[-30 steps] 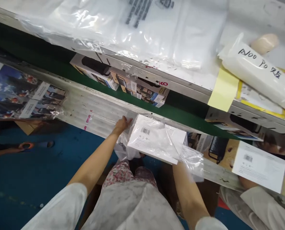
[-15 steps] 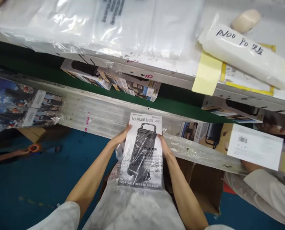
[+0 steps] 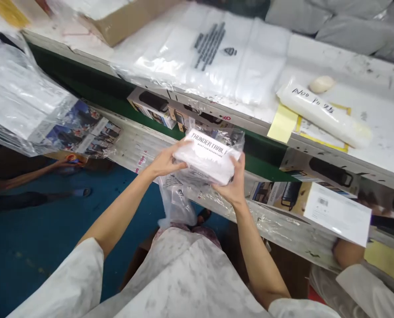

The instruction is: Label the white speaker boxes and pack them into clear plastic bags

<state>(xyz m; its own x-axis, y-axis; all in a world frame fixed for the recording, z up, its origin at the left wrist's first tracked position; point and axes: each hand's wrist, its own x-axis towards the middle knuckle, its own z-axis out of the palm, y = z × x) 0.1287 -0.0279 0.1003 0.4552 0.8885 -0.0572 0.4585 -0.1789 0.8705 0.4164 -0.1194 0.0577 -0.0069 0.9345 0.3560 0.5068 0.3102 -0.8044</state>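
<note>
Though bold, box title partly illegible.

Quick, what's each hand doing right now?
Left hand: holding one end of the box.
Right hand: holding the box's other end.

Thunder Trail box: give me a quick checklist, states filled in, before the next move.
1. Left hand gripping the Thunder Trail box: ok.
2. Right hand gripping the opposite side: ok.
3. Lettered face turned toward the camera: ok.
4. Plastic gathered neatly: not ok, loose plastic hangs below the box.
5. Plastic sealed: cannot tell.
6. Apart from the white-faced box at the right: ok.
</note>
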